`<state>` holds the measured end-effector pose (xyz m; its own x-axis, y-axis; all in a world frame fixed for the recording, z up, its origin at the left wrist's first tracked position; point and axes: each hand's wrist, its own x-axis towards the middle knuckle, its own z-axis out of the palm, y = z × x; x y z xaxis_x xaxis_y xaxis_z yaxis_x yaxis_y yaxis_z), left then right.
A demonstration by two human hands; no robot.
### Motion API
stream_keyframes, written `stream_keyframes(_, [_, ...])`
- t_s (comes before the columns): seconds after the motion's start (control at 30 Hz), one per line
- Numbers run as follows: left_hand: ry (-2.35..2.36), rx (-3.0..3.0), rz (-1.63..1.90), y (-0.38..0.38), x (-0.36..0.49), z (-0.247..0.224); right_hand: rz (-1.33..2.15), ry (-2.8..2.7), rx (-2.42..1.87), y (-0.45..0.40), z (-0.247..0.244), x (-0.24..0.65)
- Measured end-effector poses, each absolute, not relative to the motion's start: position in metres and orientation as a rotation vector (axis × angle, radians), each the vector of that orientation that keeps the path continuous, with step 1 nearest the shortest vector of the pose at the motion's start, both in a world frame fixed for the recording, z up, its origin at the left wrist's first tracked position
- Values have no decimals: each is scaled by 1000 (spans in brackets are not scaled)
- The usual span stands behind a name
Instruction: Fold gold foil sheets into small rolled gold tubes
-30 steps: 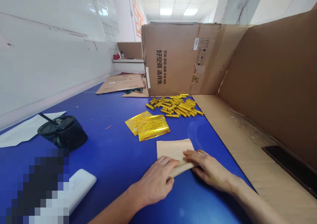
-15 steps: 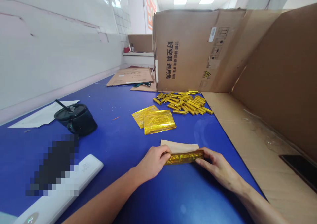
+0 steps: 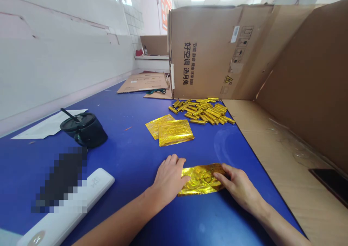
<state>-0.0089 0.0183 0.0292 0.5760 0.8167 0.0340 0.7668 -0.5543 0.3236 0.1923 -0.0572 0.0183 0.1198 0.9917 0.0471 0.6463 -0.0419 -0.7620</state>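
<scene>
A crumpled sheet of gold foil (image 3: 202, 180) lies on the blue table (image 3: 130, 155) right in front of me. My left hand (image 3: 170, 179) rests flat against its left end, the thumb touching the foil. The fingertips of my right hand (image 3: 239, 188) press on its right end. Neither hand grips it firmly. Farther off lie two flat gold foil sheets (image 3: 175, 132) and a heap of small gold foil rolls (image 3: 202, 111), both out of reach of my fingers.
A black lidded cup with a straw (image 3: 83, 130) stands on a white paper sheet (image 3: 49, 124) at left. A long white device (image 3: 73, 206) lies near my left arm, partly pixelated. Cardboard panels (image 3: 206, 53) wall the far and right sides, and a dark tablet (image 3: 328, 186) lies at right.
The narrow gold foil strip between my hands has spread into a wider, flatter piece. The brown paper under it no longer shows. My hands have moved slightly apart.
</scene>
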Motion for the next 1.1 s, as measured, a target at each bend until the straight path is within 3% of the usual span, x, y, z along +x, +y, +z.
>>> stream_keyframes(0.17, [1241, 2605, 232, 19, -9, 31, 571, -1778, -1837, -58, 22, 192])
stream_keyframes(0.3, [1143, 2501, 274, 20, -11, 32, 704, -1754, -1714, -60, 25, 192])
stream_keyframes(0.6, [871, 2197, 644, 11, -12, 41, 805, -1156, -1411, -51, 17, 200])
stream_keyframes(1.1, [813, 2114, 788, 8, -16, 40, 1167, -922, -1268, -56, 32, 202])
